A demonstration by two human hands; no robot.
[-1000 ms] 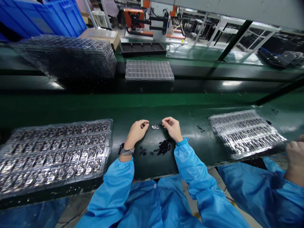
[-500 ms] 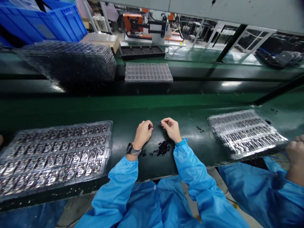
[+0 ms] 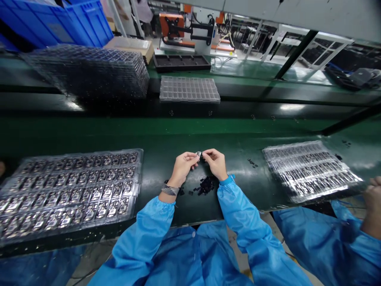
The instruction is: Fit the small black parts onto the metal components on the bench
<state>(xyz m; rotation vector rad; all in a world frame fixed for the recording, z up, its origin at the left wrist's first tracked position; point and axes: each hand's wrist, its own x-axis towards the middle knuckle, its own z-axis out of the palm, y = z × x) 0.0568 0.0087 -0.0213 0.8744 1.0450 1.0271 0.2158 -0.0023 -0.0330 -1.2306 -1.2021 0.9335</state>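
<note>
My left hand [image 3: 182, 167], fingers closed, pinches a small silvery circuit board [image 3: 199, 153] above the green bench. Close against it on the right, my right hand [image 3: 216, 164] is also closed, thumb and forefinger pinching a tiny black piece at the board's edge; the fingers partly hide it. A loose heap of small black pieces [image 3: 206, 185] lies on the bench just below both hands. To the left rests a clear plastic tray [image 3: 139, 159] whose rows of pockets hold many similar circuit boards.
At right lies another clear tray [image 3: 323, 146] of parts, beside a co-worker's hand [image 3: 372, 196]. A few dark bits [image 3: 253, 163] lie between. Behind stand stacked clear trays [image 3: 89, 71], an unfilled clear tray [image 3: 189, 89], a black tray [image 3: 181, 62] and a blue crate [image 3: 56, 28].
My left hand has moved right and turned, bringing the circuit board up to my right hand's fingertips. The hands were apart before. The whole view has shifted slightly.
</note>
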